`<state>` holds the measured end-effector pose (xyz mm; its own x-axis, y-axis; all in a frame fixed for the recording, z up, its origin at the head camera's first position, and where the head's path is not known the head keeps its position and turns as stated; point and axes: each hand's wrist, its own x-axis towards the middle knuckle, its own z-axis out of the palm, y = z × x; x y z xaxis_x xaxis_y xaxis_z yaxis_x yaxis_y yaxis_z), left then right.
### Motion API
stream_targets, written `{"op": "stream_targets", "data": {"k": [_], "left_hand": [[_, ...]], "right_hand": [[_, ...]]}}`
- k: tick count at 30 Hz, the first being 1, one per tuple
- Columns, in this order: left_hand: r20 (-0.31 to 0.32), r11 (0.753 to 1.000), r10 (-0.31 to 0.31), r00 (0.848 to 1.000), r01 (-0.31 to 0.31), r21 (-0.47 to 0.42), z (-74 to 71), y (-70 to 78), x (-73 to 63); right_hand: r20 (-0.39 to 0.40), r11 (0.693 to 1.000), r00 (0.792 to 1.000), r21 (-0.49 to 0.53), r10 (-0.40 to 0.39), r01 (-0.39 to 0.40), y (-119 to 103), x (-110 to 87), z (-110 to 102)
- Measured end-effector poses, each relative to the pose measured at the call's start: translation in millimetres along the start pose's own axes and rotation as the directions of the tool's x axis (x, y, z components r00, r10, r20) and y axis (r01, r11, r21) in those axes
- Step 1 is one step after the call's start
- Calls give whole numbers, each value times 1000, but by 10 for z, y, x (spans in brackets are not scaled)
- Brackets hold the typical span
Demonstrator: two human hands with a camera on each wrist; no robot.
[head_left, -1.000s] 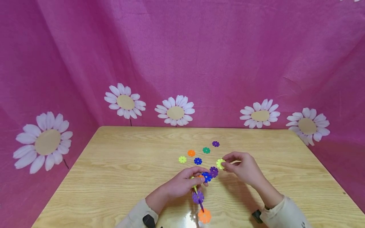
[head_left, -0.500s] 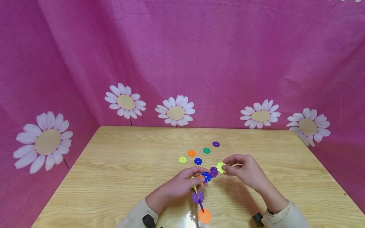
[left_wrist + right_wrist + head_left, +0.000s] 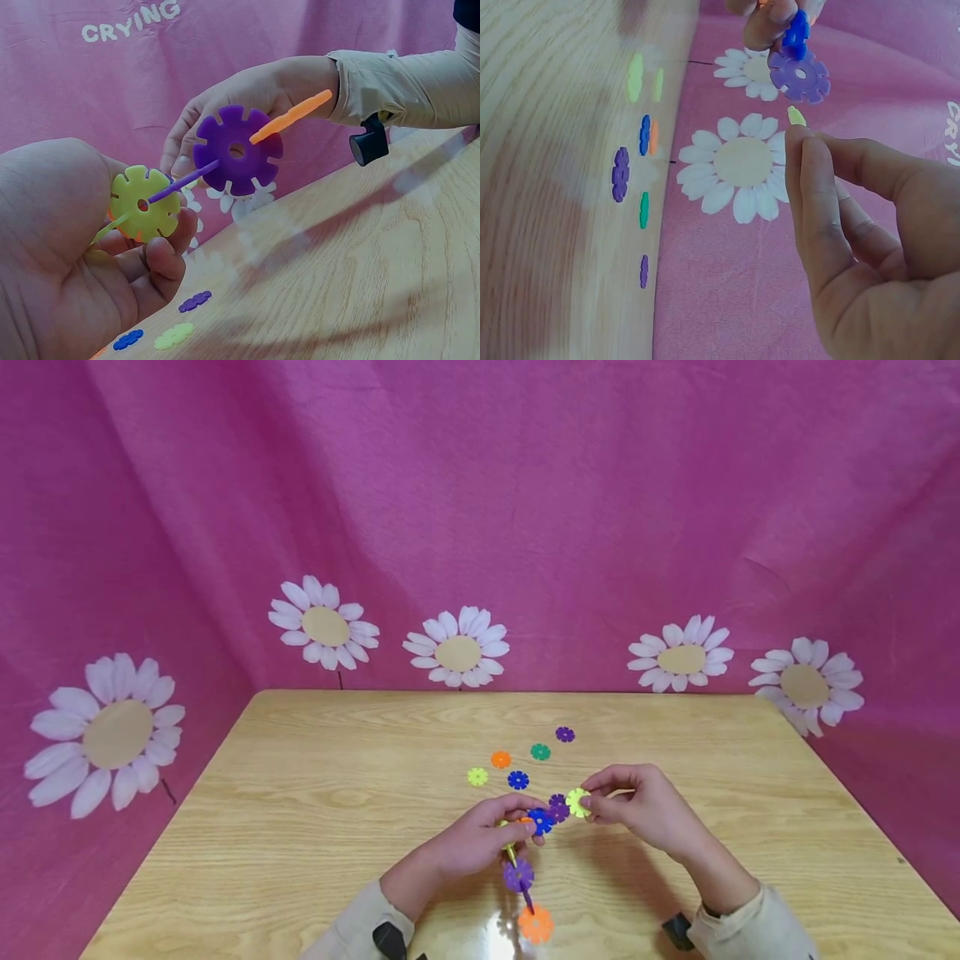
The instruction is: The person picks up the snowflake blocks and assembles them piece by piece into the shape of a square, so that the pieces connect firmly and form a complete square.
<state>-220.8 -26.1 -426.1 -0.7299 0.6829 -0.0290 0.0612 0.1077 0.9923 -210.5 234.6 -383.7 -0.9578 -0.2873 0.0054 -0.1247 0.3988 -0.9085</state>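
Presumably for steadiness, the left hand grips the disc chain near its blue end, covering part of it. Just beside that end, the right hand pinches a yellow disc by its rim, probably keeping the slots free. Loose discs lie beyond the chain on the table.

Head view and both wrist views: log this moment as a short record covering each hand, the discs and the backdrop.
Left hand: holds a chain of interlocked slotted discs
Right hand: pinches a yellow disc
Chain end by right hand: purple end disc, close to the yellow disc; contact unclear
Other chain end: orange end disc
Loose on table, at least: yellow one, orange one, blue one, green one, purple one
Backdrop: pink cloth with white flowers
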Motion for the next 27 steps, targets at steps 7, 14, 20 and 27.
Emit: {"op": "stream_targets", "data": {"k": [7, 14, 20, 27], "left_hand": [[-11, 999, -21, 1000, 21, 27, -17, 12, 8], [-15, 1000, -9, 1000, 9, 16, -8, 9, 10], [-11, 1000, -16, 1000, 16, -7, 7, 4, 8], [6, 1000, -9, 1000, 10, -18, 10, 4, 5]], "right_hand": [[17, 1000, 1000, 21, 22, -22, -29, 0, -35], [50, 998, 998, 41, 36, -38, -42, -6, -54], [70, 996, 997, 76, 41, -46, -30, -9, -42], [107, 986, 992, 143, 65, -80, 2, -11, -28]]}}
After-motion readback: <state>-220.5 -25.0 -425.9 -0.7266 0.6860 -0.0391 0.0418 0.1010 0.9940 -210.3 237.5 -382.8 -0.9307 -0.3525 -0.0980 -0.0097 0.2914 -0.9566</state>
